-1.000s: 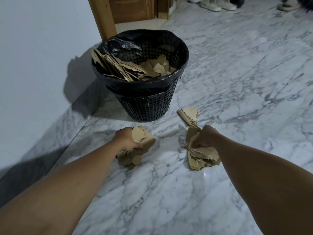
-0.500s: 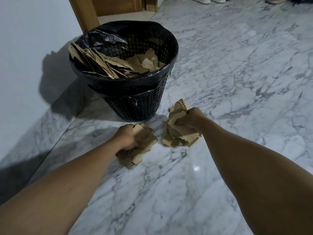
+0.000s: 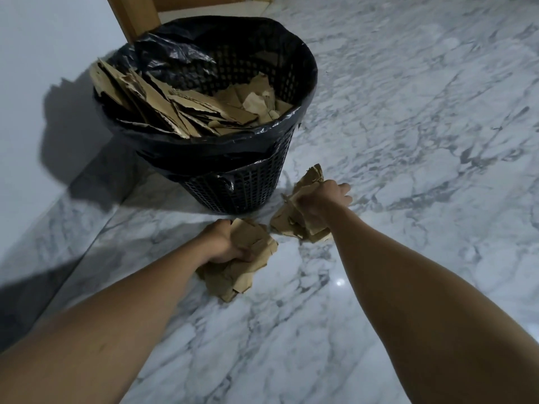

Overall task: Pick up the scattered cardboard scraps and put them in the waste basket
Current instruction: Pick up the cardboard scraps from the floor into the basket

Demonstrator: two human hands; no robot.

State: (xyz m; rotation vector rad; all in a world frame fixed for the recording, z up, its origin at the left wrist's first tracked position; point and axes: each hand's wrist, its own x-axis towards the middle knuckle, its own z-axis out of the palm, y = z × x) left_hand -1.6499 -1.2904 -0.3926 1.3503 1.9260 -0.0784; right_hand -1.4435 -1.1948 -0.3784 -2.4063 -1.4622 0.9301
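A black mesh waste basket (image 3: 248, 188) lined with a black bag stands by the wall, holding several torn cardboard scraps (image 3: 180, 106). My left hand (image 3: 223, 242) is closed on a bundle of brown cardboard scraps (image 3: 248, 263) just in front of the basket's base. My right hand (image 3: 320, 199) grips a second bundle of scraps (image 3: 294, 220) to the right of the basket's base. Both bundles sit low over the marble floor; I cannot tell whether they touch it.
White marble floor (image 3: 423, 126) stretches to the right and toward me. A pale wall (image 3: 43, 53) runs along the left, with a marble skirting. A wooden door frame (image 3: 131, 13) stands behind the basket.
My right hand has carried its bundle forward and closer to the basket. The left hand has kept its grip and shifted slightly forward. The view has come nearer to the basket.
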